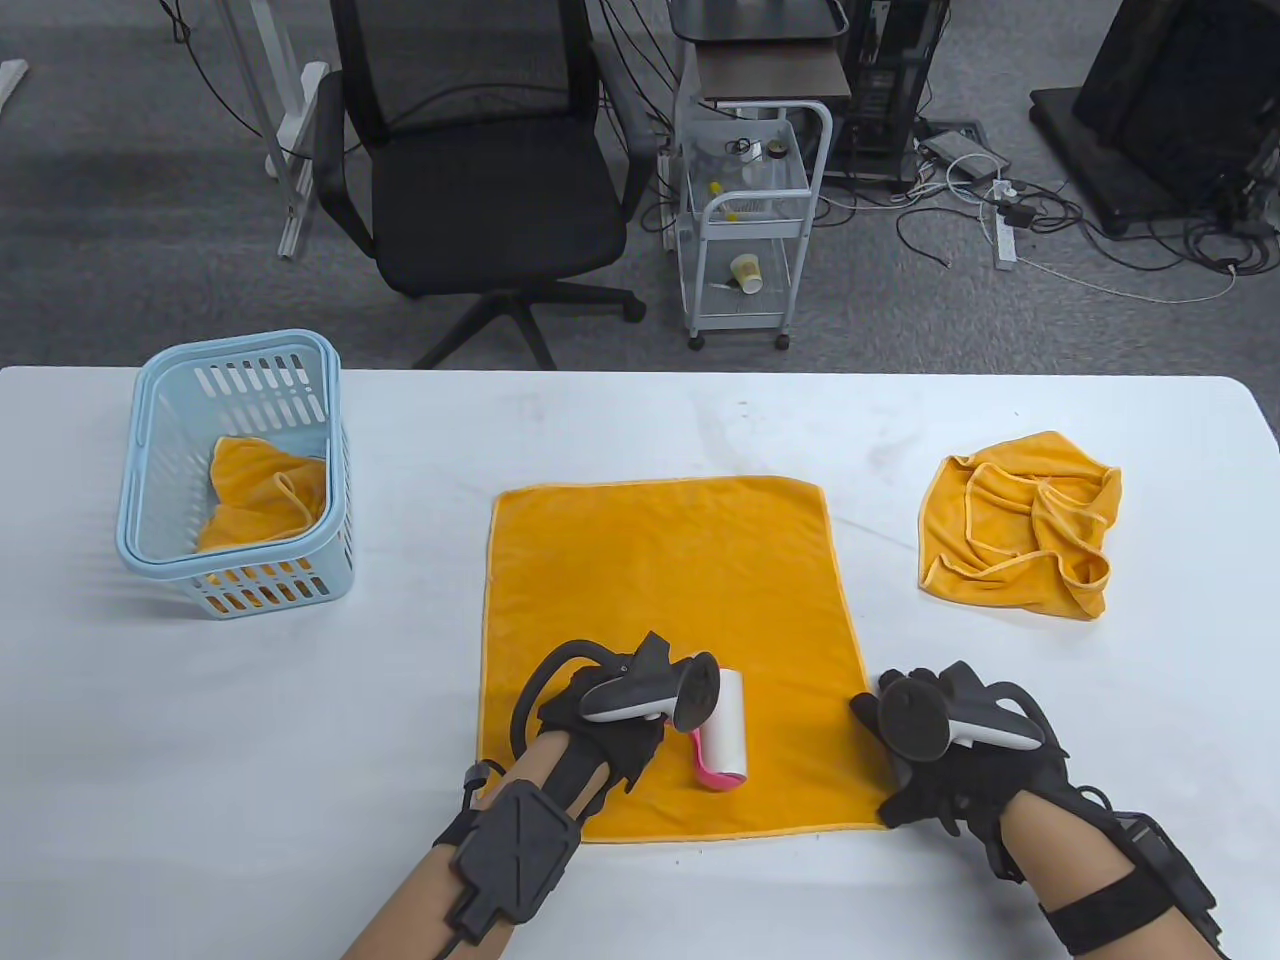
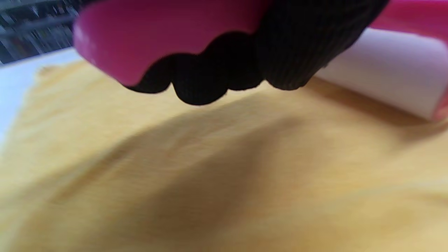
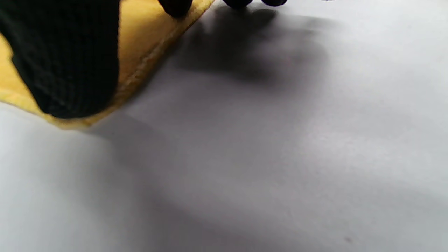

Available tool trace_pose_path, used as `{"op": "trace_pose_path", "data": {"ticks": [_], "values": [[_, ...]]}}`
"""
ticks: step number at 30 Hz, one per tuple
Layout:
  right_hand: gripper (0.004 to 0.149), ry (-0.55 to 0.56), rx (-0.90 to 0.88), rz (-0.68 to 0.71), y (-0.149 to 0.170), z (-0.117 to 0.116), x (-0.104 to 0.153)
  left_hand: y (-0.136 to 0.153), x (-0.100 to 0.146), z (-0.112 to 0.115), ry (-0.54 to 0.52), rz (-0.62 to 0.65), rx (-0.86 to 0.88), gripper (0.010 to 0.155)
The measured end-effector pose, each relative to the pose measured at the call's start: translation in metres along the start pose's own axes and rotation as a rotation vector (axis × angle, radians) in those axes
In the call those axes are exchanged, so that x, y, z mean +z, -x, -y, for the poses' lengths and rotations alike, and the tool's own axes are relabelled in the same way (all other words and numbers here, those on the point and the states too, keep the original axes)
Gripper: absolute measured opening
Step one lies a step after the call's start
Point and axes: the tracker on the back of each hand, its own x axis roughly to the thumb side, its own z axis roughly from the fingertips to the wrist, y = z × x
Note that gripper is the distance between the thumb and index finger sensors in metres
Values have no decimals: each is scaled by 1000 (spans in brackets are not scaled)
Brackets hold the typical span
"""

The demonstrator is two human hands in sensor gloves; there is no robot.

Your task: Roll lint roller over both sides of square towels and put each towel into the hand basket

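**Roller on the flat towel, right hand at its corner**

Your left hand [image 1: 600, 725] has its grip curled round the pink handle of the lint roller [image 1: 722, 735]. From above, the tracker hides those fingers; the left wrist view shows them wrapped over the handle, with the white roll lying on the flat towel [image 1: 665, 650].

Your right hand [image 1: 935, 765] rests at the towel's near right corner. The table view hides its fingers; the right wrist view shows a gloved fingertip [image 3: 66, 66] down on the towel's hemmed edge and the others at the top of the frame. They look straight, holding nothing.

Only the table view shows the crumpled towel [image 1: 1025, 525] to the right on the worktop [image 1: 200, 720], and the blue hand basket [image 1: 235, 470] at the left with a towel inside.
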Motion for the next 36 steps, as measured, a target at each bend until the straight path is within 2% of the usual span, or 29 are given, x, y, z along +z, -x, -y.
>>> {"op": "trace_pose_path", "data": {"ticks": [4,8,11,12,14,16,18,23,26,30,36], "values": [[106,-1,-1,-1,0,0,0,37,14,6,68,-132,-155,44],[106,-1,0,0,0,0,0,85,33,22,145,-284,-281,42],[106,-1,1,1,0,0,0,109,42,26,183,-334,-286,43],[106,-1,1,1,0,0,-1,114,42,24,193,-320,-232,43],[105,-1,2,1,0,0,-1,116,39,18,186,-293,-109,46],[105,-1,2,1,0,0,-1,107,29,5,116,-236,5,47],[106,-1,-3,2,0,-1,-1,82,11,-11,30,-143,127,50],[106,-2,-8,2,1,-1,-1,26,-29,-25,-67,-32,174,54],[105,-3,-10,0,1,-1,-1,16,-42,-20,-70,-44,151,54],[106,-3,-16,0,1,-1,-1,40,-42,-6,-13,-143,33,45],[105,-6,-16,2,1,-1,-1,107,-10,12,115,-356,-216,42]]}}
